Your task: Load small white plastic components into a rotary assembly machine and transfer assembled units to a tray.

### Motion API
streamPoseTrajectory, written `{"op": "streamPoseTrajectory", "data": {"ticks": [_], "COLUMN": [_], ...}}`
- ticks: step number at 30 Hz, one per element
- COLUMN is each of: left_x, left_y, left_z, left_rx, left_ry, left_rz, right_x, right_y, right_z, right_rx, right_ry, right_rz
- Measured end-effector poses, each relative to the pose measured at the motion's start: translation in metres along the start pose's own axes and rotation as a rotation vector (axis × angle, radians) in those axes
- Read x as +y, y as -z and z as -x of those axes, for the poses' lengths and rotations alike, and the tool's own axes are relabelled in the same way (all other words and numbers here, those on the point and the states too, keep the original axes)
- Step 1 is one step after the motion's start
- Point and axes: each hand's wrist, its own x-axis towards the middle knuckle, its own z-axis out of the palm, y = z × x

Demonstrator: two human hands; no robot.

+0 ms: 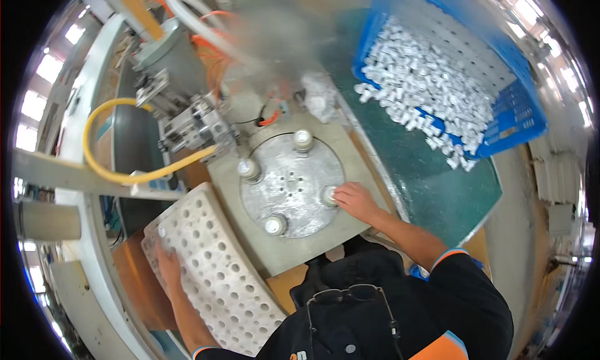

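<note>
So there's a yellow hose (pixel 125 179) looping around 9 o'clock, a fat white hose (pixel 199 25) up at 11, and some crumpled plastic (pixel 319 99) just past 12. Glasses (pixel 347 290) are hanging on a cord near 5, green tabletop (pixel 406 179) sits at 3, and bright windows (pixel 50 69) glare way out near 10.

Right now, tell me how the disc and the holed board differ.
The disc is round, the board elongated. The disc is shiny silver, the board dull off-white. The disc carries four raised holders; the board has rows of holes. Both have one of the hands at them: right hand, disc; left hand, board.
</note>
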Motion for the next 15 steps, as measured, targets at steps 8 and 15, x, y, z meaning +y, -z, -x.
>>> {"op": "streamPoseTrajectory", "data": {"ticks": [8, 15], "left_x": [0.015, -0.036], "left_y": [0.003, -0.045], "left_z": [0.007, -0.013], "left_rx": [0.171, 0.121], "left_ry": [0.205, 0.019], "left_rz": [0.420, 0.026], "right_x": [-0.068, -0.073], "right_y": [0.012, -0.002], "right_z": [0.035, 0.033], "right_rx": [-0.199, -0.297], "right_ry": [-0.039, -0.139], "right_rz": [0.092, -0.230]}}
